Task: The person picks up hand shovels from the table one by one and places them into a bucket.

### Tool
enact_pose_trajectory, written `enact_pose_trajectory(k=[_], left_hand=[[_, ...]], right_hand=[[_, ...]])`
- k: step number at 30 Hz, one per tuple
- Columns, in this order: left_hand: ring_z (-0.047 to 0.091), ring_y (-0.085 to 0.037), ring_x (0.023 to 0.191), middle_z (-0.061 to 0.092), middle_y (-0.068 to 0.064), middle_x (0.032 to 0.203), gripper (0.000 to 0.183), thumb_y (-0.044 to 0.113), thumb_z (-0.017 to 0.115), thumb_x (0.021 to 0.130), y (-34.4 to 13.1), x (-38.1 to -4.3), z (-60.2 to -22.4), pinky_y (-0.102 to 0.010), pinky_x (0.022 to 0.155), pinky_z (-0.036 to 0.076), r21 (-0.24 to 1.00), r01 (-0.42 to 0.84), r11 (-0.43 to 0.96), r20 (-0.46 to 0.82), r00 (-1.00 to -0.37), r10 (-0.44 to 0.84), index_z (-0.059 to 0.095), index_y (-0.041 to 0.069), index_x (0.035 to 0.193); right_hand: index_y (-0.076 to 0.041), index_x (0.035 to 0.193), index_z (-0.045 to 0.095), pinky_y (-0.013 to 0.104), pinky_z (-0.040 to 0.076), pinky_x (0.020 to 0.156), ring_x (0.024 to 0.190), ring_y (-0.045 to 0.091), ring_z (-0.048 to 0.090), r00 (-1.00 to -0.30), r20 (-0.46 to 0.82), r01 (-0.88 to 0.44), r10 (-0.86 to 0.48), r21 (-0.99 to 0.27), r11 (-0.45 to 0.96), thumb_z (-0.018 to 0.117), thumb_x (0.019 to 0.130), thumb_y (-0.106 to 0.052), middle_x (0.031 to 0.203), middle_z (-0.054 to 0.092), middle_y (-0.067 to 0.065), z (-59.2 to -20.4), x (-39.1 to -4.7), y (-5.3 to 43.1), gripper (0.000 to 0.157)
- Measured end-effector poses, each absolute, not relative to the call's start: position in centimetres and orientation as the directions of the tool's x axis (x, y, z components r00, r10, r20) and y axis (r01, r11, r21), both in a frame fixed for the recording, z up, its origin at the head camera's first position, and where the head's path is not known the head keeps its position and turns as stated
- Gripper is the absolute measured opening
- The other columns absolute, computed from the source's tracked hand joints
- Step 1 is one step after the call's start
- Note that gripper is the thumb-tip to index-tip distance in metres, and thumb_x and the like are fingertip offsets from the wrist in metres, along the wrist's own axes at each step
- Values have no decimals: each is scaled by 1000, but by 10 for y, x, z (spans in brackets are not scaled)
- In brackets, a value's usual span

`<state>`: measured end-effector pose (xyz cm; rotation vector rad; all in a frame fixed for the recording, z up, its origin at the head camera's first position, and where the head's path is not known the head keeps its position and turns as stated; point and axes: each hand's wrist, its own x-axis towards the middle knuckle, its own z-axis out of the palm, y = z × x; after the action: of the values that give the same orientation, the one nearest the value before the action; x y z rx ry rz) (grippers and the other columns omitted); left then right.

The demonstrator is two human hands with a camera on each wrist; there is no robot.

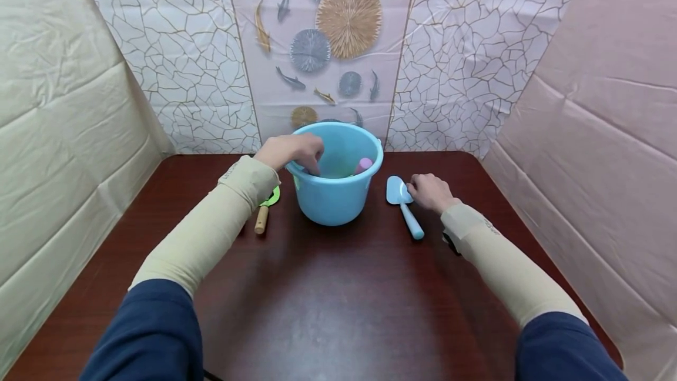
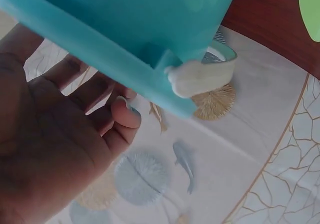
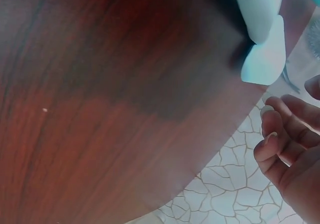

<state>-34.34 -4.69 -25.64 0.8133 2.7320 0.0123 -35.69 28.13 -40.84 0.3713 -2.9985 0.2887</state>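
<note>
Over the left rim of a light blue bucket [image 1: 333,201], my left hand [image 1: 296,151] reaches down inside. In the left wrist view its fingers bend behind the bucket rim [image 2: 100,49], which hides some fingertips and anything between them. A pink rounded end [image 1: 364,165] shows inside the bucket at the right. My right hand [image 1: 431,191] is low over the table beside a light blue toy shovel [image 1: 411,220], close to its blade. Its fingers [image 3: 272,154] are loosely bent in the right wrist view, with nothing visible in them.
Left of the bucket lies a green tool with a wooden handle [image 1: 261,220], partly covered by my left arm. The dark red-brown table [image 1: 328,298] has patterned cloth [image 1: 449,63] behind it and pale cloth walls at both sides. A white handle joint [image 2: 200,78] sits at the bucket's rim.
</note>
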Motion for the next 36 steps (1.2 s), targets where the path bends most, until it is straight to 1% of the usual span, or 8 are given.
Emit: enact_pose_trajectory(k=[3, 7, 12, 16, 19, 24, 28, 36], left_hand=[[45, -14, 66, 53, 1, 71, 16, 22, 66, 82, -57, -340, -256, -27, 60, 38, 124, 554, 823, -181, -803, 568, 58, 10, 76], [55, -22, 79, 63, -8, 86, 18, 24, 63, 86, -73, -344, -257, -34, 71, 45, 147, 541, 828, 27, -839, 543, 64, 6, 90], [56, -29, 83, 63, -14, 91, 16, 18, 55, 88, -99, -349, -264, -42, 75, 46, 196, 435, 879, 254, -888, 383, 60, 4, 91], [56, -36, 96, 59, -18, 101, 19, 17, 50, 88, -127, -353, -282, -48, 82, 45, 237, 304, 923, 322, -921, 220, 57, 1, 96], [53, -43, 109, 57, -25, 113, 31, 19, 47, 91, -150, -353, -300, -54, 89, 44, 236, 187, 954, 292, -950, 114, 55, -3, 111], [43, -50, 122, 51, -31, 129, 46, 22, 44, 94, -178, -345, -336, -62, 92, 41, 213, 11, 977, 152, -988, -22, 45, -4, 132], [44, -52, 120, 50, -33, 128, 50, 23, 42, 96, -186, -337, -364, -62, 92, 42, 178, -61, 982, 57, -996, -72, 40, -6, 137], [56, -50, 106, 57, -33, 117, 47, 25, 45, 96, -189, -324, -402, -57, 82, 49, 101, -120, 988, -56, -992, -114, 45, -10, 127]], right_hand=[[-4, 87, 62, 35, 42, 57, 66, 23, 56, -967, 129, -241, -221, -173, 955, 48, 97, -22, 78, 62, 10, -412, -354, 281, 24], [-7, 79, 58, 36, 41, 57, 66, 25, 55, -969, 126, -232, -212, -171, 958, 49, 97, -24, 73, 59, 9, -417, -351, 281, 27], [-7, 78, 56, 34, 38, 55, 63, 23, 53, -973, 89, -226, -212, -191, 955, 49, 98, -26, 67, 52, 6, -421, -348, 282, 28], [-7, 79, 56, 32, 37, 54, 61, 22, 52, -979, 58, -201, -194, -190, 961, 49, 99, -27, 66, 50, 6, -423, -347, 284, 29], [-7, 82, 58, 32, 38, 54, 62, 22, 52, -981, 61, -191, -183, -184, 964, 49, 99, -27, 68, 54, 7, -423, -347, 285, 28], [-5, 88, 61, 33, 40, 55, 65, 22, 55, -979, 58, -205, -198, -185, 961, 48, 99, -27, 73, 59, 9, -423, -347, 284, 28], [-5, 88, 62, 34, 41, 56, 66, 23, 56, -978, 69, -206, -196, -182, 961, 49, 99, -26, 75, 61, 10, -422, -346, 285, 27], [-3, 99, 63, 38, 46, 61, 73, 25, 60, -976, 78, -213, -202, -182, 960, 48, 99, -26, 89, 66, 14, -422, -345, 286, 28]])
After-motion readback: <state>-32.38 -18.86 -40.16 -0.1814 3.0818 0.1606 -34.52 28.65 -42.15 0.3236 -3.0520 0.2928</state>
